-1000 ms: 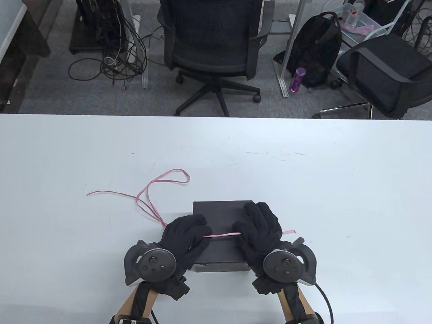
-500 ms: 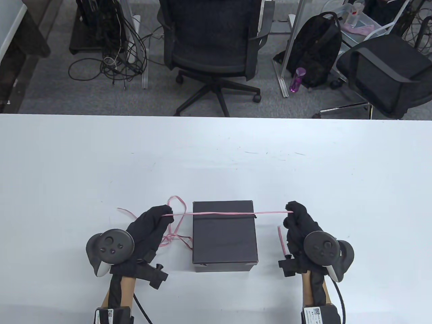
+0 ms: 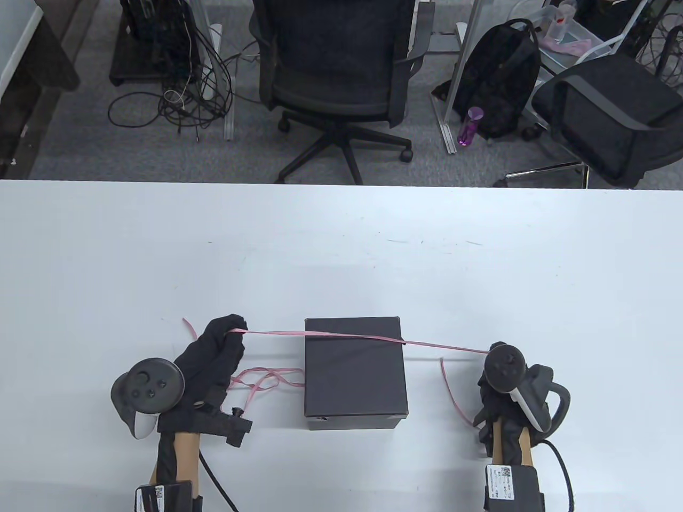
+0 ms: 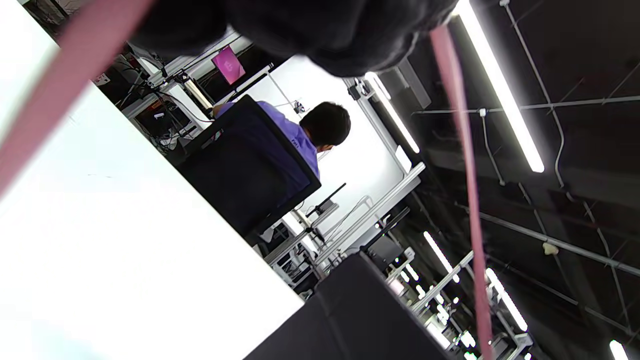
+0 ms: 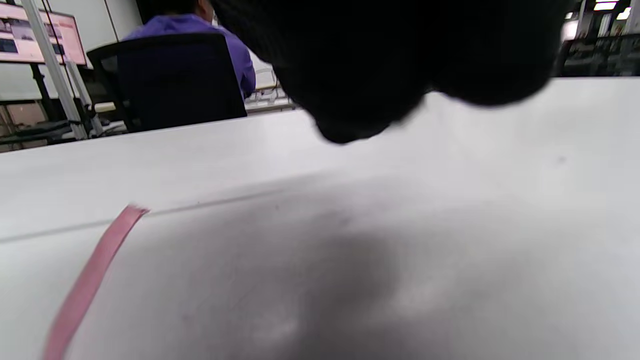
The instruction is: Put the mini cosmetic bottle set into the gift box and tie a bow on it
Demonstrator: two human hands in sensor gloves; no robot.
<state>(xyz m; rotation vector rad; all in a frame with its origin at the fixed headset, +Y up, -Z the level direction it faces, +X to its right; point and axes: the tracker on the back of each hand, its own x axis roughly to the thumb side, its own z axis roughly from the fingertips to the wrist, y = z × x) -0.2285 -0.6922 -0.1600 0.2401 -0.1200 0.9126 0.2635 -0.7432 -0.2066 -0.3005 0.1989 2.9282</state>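
Both hands are pinching a pink ribbon [image 3: 363,337] taut across the closed black gift box [image 3: 355,373] near the tabletop's [image 3: 341,245] front edge: left hand [image 3: 213,354], right hand [image 3: 493,392]. Only the table view is showing this; the right tracker is hiding those fingers.

We can read no text, brand or number anywhere. The small white labels on the black wrist units [image 3: 502,481] at the desk's near edge carry square printed codes, too small for us to make out, and the monitor [image 5: 35,32] behind the desk shows only blurred content
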